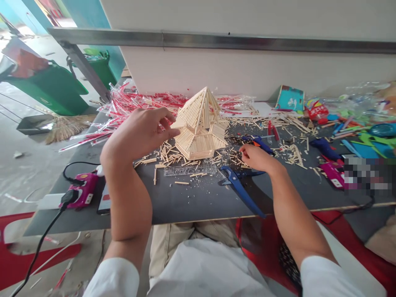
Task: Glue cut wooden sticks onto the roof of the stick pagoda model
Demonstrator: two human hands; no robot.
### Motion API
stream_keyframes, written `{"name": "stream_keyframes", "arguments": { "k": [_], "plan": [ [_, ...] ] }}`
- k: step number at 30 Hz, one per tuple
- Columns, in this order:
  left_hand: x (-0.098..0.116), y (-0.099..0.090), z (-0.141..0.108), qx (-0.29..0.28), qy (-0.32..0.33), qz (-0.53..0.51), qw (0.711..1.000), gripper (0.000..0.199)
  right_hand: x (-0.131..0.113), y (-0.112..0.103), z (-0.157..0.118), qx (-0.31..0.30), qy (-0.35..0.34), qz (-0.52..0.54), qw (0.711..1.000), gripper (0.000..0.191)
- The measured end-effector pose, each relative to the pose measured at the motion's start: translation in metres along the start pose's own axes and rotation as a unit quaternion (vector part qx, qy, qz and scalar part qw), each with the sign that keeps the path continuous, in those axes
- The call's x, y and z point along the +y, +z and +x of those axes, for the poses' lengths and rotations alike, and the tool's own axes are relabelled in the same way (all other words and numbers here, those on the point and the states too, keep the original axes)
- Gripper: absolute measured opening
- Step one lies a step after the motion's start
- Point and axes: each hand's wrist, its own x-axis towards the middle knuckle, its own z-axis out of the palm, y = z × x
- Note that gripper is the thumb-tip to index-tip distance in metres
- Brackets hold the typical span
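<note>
A model built of thin wooden sticks (pixel 198 142) stands at the middle of the dark table, with a pointed upper roof over a wider tier. My left hand (pixel 145 130) is raised at the model's left side, fingers apart and curved, with nothing between them. To the right of the model, my right hand (pixel 255 156) is low over scattered stick pieces. Its fingers are pressed together, and what they hold, if anything, is too small to name. Blue-handled cutters (pixel 239 189) and a clear ruler (pixel 190 170) lie in front of the model.
Plastic-wrapped red packets (pixel 139 103) lie behind on the left. A blue glue gun (pixel 262 144) is beyond my right hand. Magenta power blocks (pixel 83 190) sit at the left and right, with a phone (pixel 104 200) on the left. Green bins (pixel 51 88) stand beyond the table.
</note>
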Motion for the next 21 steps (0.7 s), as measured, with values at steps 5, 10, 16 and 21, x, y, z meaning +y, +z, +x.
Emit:
{"name": "stream_keyframes", "arguments": {
  "k": [5,10,16,21],
  "plan": [
    [0.0,0.009,0.011,-0.016,0.032,-0.019,0.999,0.033,-0.048,-0.057,-0.017,0.084,-0.075,0.13,0.985,0.013],
    [0.017,0.025,0.021,-0.075,0.092,-0.026,0.993,0.037,-0.118,-0.103,-0.013,0.104,-0.202,0.284,0.932,0.016],
    [0.034,0.046,0.027,-0.085,0.082,0.013,0.993,0.041,-0.157,-0.116,0.013,0.097,-0.251,0.303,0.914,0.01],
    [0.038,0.052,0.03,-0.077,0.081,-0.007,0.994,0.039,-0.162,-0.117,0.019,0.094,-0.252,0.318,0.909,0.009]
  ]
}}
